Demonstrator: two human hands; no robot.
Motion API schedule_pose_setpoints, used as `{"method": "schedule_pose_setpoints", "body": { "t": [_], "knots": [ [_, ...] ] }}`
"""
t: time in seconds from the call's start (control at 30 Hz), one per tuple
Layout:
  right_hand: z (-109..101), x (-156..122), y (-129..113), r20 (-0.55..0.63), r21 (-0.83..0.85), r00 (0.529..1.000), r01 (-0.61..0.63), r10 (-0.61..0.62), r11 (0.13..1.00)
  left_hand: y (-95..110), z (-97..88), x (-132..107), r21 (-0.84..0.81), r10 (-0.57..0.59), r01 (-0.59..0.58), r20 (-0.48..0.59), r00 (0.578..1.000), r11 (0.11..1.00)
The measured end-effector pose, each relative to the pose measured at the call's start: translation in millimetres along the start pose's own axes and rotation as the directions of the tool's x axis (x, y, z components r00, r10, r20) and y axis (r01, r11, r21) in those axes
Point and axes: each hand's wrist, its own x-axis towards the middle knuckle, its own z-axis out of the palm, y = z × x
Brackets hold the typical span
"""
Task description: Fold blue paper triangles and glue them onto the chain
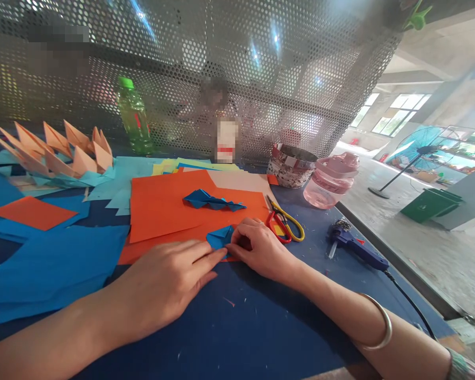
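Note:
A small piece of blue folded paper (218, 237) lies near the front edge of the orange paper sheets (170, 203). My left hand (170, 279) holds it down from the left, fingers together and fingertips on its lower edge. From the right, my right hand (257, 245) pinches the same piece between thumb and fingers, covering its right side. Just beyond it, a crinkled blue folded paper strip (214, 201) rests on the orange sheets. Scissors (284, 221) with red and yellow handles lie to the right of my right hand.
Blue paper sheets (59, 264) and an orange square (35, 212) lie at left, behind them a peach pointed paper ring (79, 158). A green bottle (133, 116), a round container (292, 166) and a pink bottle (330, 182) stand behind. A glue gun (358, 248) lies right.

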Motion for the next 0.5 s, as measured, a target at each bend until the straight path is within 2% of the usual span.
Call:
{"method": "schedule_pose_setpoints", "body": {
  "t": [0.13, 0.4, 0.5],
  "knots": [
    [-0.9, -0.1, -0.4, 0.000, -0.006, 1.000, -0.001, 0.001, 1.000, 1.3, 3.6, -0.8, 0.033, -0.004, 0.000, 0.111, 0.994, 0.999],
    [0.7, -0.4, 2.8, -0.015, 0.035, 1.000, 0.013, -0.012, 0.999, 1.1, 6.5, -0.7, 0.003, -0.032, 0.032, 0.142, 0.989, 0.999],
    [1.0, 0.0, 4.2, -0.015, 0.040, 0.999, -0.031, 0.031, 0.999, 1.1, 5.4, 0.0, -0.030, -0.043, 0.047, 0.108, 0.993, 0.998]
  ]
}}
